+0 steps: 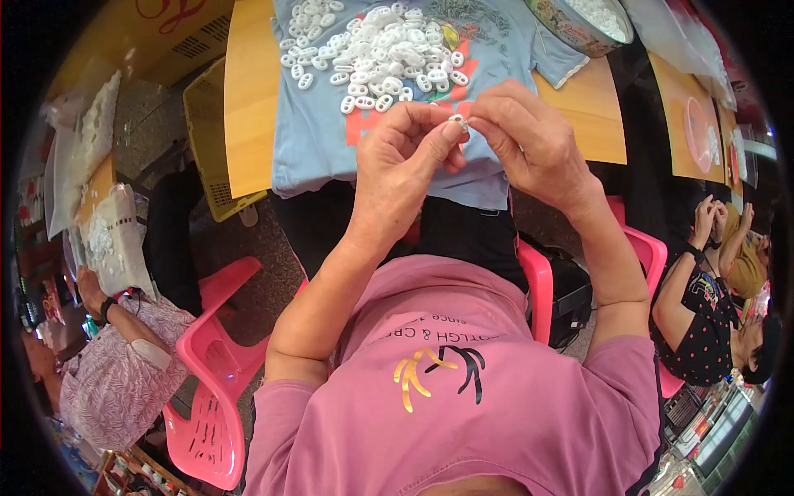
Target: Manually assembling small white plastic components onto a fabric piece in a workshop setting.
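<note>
My left hand (399, 161) pinches a small white plastic two-hole oval piece (457, 122) between thumb and fingers, above the near part of a blue shirt (318, 157) spread on the table. My right hand (533, 145) meets it from the right, thumb and fingertips closed at the piece's edge. Whether those fingertips hold something tiny of their own is hidden. Beyond my hands lies a heap of the same white pieces (389, 50), with several loose ones around it. Small dark grey bits (475, 18) are scattered right of the heap.
A round patterned tub (571, 31) with white contents stands at the far right. A yellow crate (217, 165) is left of the wooden table (248, 107). A pink chair (211, 364) stands at left. Other people sit on both sides, a co-worker's hand (91, 289) at left.
</note>
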`<state>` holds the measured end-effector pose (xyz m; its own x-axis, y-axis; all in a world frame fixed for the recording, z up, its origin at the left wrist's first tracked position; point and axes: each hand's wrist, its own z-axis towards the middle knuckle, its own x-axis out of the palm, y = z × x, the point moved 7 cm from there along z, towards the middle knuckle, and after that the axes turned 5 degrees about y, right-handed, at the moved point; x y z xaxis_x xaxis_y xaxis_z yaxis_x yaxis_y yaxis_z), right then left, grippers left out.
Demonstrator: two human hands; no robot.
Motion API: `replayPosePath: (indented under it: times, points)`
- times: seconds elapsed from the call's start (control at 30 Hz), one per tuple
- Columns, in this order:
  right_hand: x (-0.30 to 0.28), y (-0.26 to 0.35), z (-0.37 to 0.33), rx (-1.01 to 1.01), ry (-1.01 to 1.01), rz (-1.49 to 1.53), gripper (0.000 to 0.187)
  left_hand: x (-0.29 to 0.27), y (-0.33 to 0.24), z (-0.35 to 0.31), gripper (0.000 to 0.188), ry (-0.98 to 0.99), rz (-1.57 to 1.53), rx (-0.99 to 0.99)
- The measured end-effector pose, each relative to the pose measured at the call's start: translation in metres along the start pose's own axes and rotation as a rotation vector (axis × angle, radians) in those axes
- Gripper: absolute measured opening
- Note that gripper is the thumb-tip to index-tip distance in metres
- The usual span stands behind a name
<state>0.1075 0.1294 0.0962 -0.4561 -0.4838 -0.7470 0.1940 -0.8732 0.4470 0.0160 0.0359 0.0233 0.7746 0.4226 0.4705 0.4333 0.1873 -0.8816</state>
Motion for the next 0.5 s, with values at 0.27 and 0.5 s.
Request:
replayPosePath:
  times: [0.27,0.5]
  points:
    - [0.018,-0.002,-0.011,0.174,-0.058,0.179,0.006,-0.003,0.009,-0.011,0.012,-0.074,0.073,0.054]
    - [0.029,-0.016,-0.018,0.278,0.004,0.197,0.007,-0.012,0.019,-0.008,0.011,-0.072,0.192,0.009]
